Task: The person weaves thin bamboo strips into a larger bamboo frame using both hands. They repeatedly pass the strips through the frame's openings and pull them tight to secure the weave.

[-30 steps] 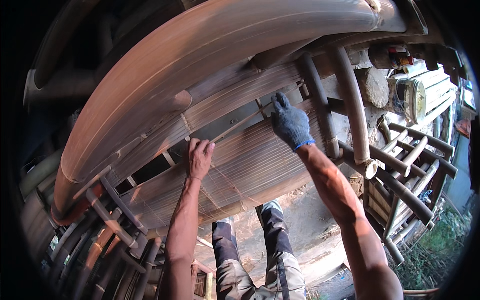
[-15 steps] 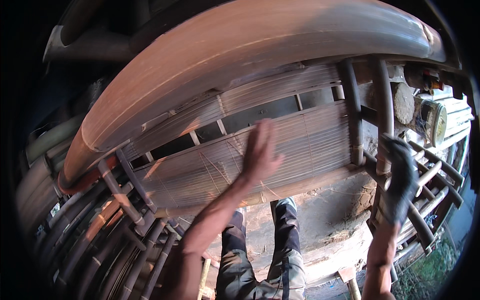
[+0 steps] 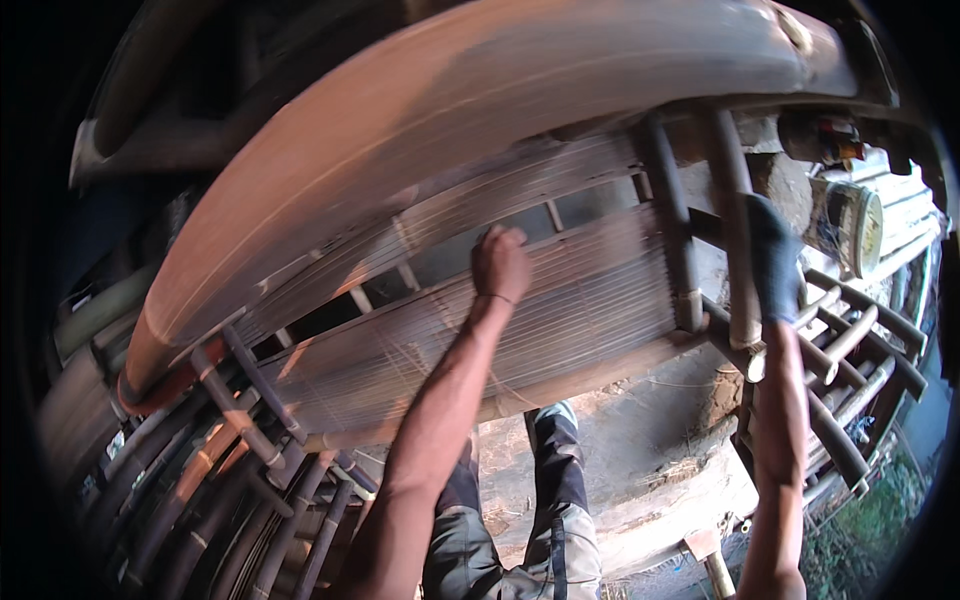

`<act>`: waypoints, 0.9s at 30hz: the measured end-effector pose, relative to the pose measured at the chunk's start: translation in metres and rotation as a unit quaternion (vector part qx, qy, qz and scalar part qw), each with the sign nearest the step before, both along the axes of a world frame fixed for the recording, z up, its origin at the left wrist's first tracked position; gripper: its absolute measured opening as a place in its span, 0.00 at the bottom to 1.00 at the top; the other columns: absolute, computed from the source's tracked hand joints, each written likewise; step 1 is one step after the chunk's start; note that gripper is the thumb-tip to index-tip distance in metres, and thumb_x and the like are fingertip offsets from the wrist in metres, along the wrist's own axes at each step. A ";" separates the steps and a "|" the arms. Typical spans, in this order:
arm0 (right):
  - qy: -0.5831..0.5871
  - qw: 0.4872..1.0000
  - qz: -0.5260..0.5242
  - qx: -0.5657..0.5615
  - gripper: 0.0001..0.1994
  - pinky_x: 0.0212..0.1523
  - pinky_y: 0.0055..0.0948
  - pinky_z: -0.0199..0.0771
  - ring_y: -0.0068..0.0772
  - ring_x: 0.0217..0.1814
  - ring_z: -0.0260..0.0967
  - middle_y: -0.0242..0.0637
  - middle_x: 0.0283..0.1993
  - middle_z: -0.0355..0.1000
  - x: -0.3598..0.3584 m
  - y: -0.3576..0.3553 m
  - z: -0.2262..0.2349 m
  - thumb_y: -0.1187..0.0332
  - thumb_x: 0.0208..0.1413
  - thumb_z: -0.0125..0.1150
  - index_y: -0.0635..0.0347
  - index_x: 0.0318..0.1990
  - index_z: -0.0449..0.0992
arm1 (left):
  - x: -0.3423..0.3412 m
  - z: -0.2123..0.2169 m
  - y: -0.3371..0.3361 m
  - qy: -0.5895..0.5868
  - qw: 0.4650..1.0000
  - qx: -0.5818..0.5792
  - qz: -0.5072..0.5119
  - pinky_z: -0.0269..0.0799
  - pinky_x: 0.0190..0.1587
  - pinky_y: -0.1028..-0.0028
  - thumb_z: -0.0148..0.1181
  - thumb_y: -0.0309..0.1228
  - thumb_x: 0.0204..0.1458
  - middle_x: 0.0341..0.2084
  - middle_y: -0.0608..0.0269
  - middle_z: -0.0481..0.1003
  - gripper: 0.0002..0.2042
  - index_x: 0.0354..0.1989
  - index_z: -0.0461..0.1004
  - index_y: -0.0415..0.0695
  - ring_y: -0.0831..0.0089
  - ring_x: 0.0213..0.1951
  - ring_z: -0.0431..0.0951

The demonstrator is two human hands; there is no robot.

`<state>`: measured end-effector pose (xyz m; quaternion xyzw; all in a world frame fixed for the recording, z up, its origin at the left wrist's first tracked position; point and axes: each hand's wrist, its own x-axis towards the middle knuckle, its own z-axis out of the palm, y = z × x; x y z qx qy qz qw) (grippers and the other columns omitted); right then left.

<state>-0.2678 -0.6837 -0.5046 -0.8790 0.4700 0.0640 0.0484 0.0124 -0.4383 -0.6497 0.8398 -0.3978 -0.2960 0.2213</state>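
Observation:
A bamboo bench with a seat of thin slats (image 3: 590, 290) stretches before me, a thick bamboo pole (image 3: 480, 90) curving along its far side. My bare left hand (image 3: 500, 262) is closed into a fist over the far edge of the near slat panel, beside the open gap. Its fingertips are hidden, so whatever it may hold cannot be made out. My right hand (image 3: 772, 258), in a dark glove, is up against the upright bamboo post (image 3: 738, 240) at the seat's right end. Blur and the post hide how its fingers lie.
Dark bamboo poles (image 3: 200, 490) are stacked at the left. To the right stand a bamboo frame (image 3: 850, 380) and a tub-like container (image 3: 862, 230). My legs (image 3: 560, 500) are below the seat's near edge, and a wooden-headed tool (image 3: 705, 545) is at lower right.
My left hand has gone from spread fingers to a fist and risen slightly to the panel's far edge. My right hand has moved up and left against the post. The view has shifted a little.

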 end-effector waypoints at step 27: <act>-0.409 0.846 -0.108 0.325 0.08 0.53 0.32 0.73 0.39 0.47 0.73 0.41 0.42 0.77 0.048 0.134 -0.046 0.70 0.57 0.63 0.61 0.42 0.81 | -0.003 0.053 -0.039 0.348 0.937 0.012 -0.021 0.69 0.50 0.71 0.68 0.40 0.50 0.43 0.56 0.77 0.16 0.35 0.83 0.36 0.68 0.47 0.76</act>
